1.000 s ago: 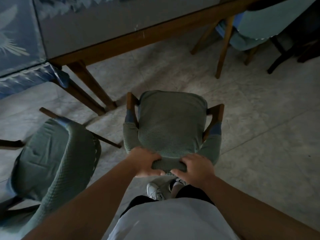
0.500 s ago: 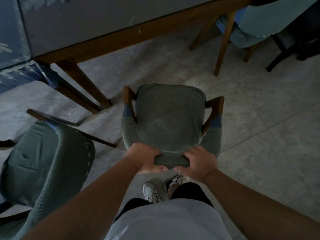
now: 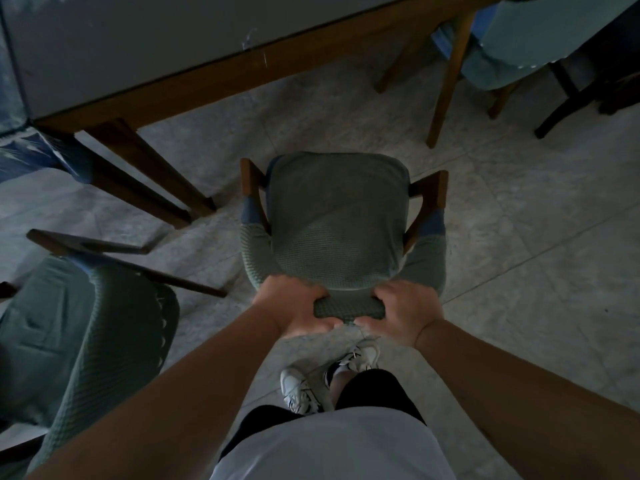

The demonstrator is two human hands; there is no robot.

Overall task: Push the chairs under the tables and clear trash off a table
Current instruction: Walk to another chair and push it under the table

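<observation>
A wooden armchair with a grey-green knitted cover (image 3: 337,223) is seen from above at the middle of the view, standing on a pale marbled tile floor (image 3: 519,237). Its seat faces the counter, and its front edge lies short of the counter's edge, so the chair is not under it. The top of the chair's backrest is gripped by both hands: the left hand (image 3: 294,308) is curled round the left part of the rail with the thumb on the near side, and the right hand (image 3: 401,315) is curled round the right part in the same way. A short stretch of covered rail is left showing between the two hands. Bare wooden armrests are seen at either side of the seat.

Beyond the chair, a wood-framed counter with a grey top (image 3: 138,46) is set slantwise across the upper part of the view, its splayed wooden legs resting on the floor at the left. A second covered armchair in the same grey-green knit (image 3: 79,334) is seen at the lower left, turned away at an angle. A third chair with a light blue-green cover (image 3: 540,32) is seen at the upper right. White sneakers (image 3: 301,389) are seen below the hands, behind the gripped chair.
</observation>
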